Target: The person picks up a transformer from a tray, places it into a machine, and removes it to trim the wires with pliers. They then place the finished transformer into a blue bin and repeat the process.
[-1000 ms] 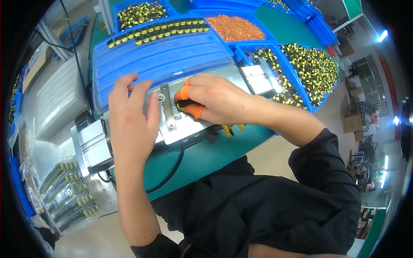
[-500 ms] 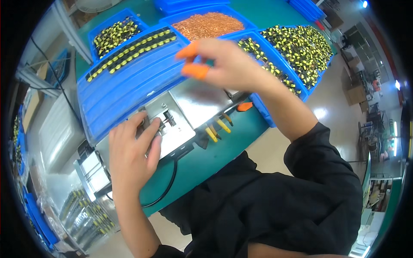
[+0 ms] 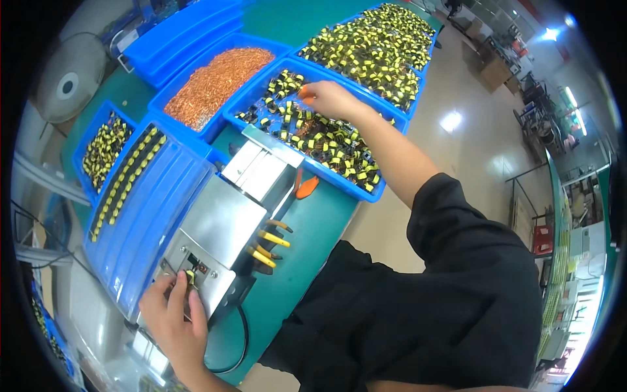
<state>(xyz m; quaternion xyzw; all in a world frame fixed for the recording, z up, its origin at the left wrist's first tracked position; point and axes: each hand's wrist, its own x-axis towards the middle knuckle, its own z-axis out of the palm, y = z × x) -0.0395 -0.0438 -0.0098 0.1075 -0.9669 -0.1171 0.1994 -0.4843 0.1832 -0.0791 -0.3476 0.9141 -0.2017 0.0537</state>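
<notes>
My left hand [image 3: 175,315] is at the metal bench machine [image 3: 225,212], thumb and fingers closed around a small coil part wrapped in yellow tape [image 3: 191,277]. That part sits at the small slot in the machine's top plate. My right hand [image 3: 332,101] is over the blue bin [image 3: 230,117] of loose yellow-and-black coil parts [image 3: 330,140]. Orange covers are on its fingertips, which are bent together and point down at the parts. Whether anything is between them is hidden.
A blue bin holds copper-coloured wire pieces [image 3: 219,85]. Behind it lie stacked blue bins [image 3: 183,39]. More coil parts fill a large heap [image 3: 372,49] and a small bin [image 3: 108,147]. Rows of parts stand on a blue lid [image 3: 150,215]. Yellow-handled tools [image 3: 271,242] lie beside the machine.
My right hand has moved from above the machine to the bin of coil parts, its fingers coming together. My left hand has stayed at the machine's slot. The view has turned rightward.
</notes>
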